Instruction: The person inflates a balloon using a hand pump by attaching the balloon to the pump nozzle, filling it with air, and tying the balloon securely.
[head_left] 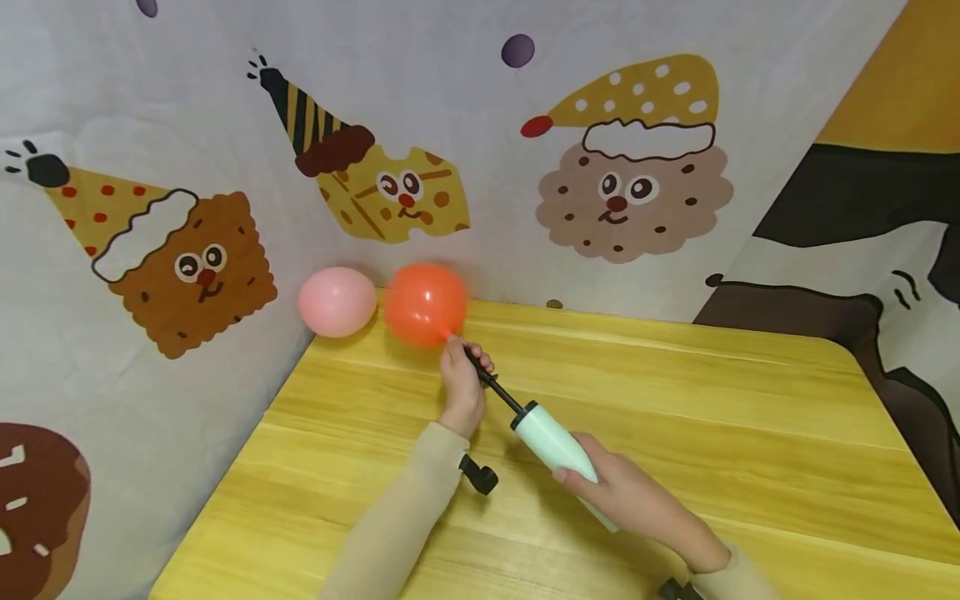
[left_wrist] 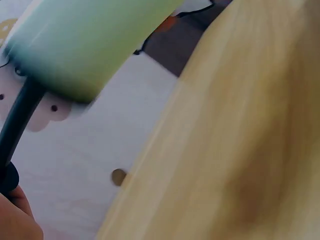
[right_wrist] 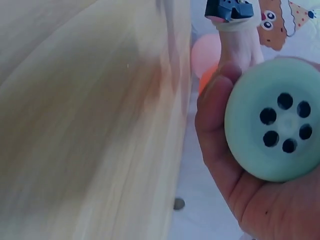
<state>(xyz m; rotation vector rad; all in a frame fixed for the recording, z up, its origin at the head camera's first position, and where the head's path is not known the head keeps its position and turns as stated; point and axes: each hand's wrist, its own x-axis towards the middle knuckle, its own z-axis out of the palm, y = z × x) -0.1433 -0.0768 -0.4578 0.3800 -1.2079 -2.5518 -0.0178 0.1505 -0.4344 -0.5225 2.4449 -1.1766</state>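
Note:
An orange balloon (head_left: 425, 305), round and inflated, sits on the nozzle end of a hand pump. My left hand (head_left: 462, 383) pinches the balloon's neck and grips the black front end of the pump. The pump's mint-green barrel (head_left: 555, 442) is held in my right hand (head_left: 637, 496), with the black rod (head_left: 505, 393) showing between the two hands. In the right wrist view my fingers curl round the barrel, and its round end cap (right_wrist: 286, 120) with several holes faces the camera. The left wrist view shows the barrel (left_wrist: 100, 45) blurred.
A pink balloon (head_left: 337, 302) lies at the table's back left corner, beside the orange one. The wooden table (head_left: 720, 400) meets a cloth backdrop (head_left: 495, 208) printed with cartoon food. Black wrist mounts (head_left: 480, 475) are strapped over the sleeves.

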